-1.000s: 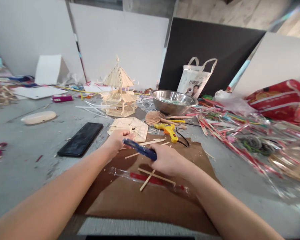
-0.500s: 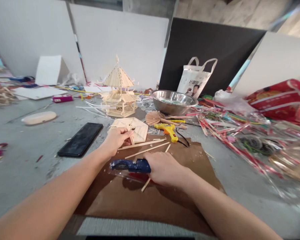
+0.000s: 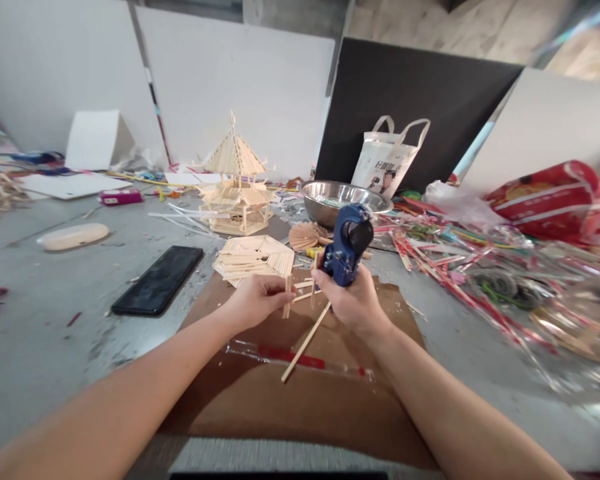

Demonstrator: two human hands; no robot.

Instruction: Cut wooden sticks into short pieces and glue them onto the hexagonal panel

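Observation:
My left hand [image 3: 257, 303] pinches short wooden sticks [image 3: 287, 298] upright between thumb and fingertips. My right hand [image 3: 355, 300] is wrapped round a blue hand tool [image 3: 347, 247] that looks like a cutter, its curved end raised. Between its thumb and fingers it also pinches a short stick piece [image 3: 314, 283], close to the left hand's sticks. Below, a long wooden stick [image 3: 305, 343] slants across the brown board [image 3: 270, 413]. Just beyond my left hand lies a flat panel of glued sticks [image 3: 253, 257]. The yellow glue gun [image 3: 311, 253] is mostly hidden behind the right hand and tool.
A stick-built pagoda model [image 3: 237, 193] stands behind the panel, with a steel bowl [image 3: 325, 200] to its right. At left are a black phone [image 3: 157, 280] and a white oblong case [image 3: 73, 237]. Red and white strips [image 3: 455, 280] are heaped at right.
My right hand has lifted and swung the blue tool upright, now also pinching a stick piece. My left hand has moved right and nearer, away from the panel, with its sticks.

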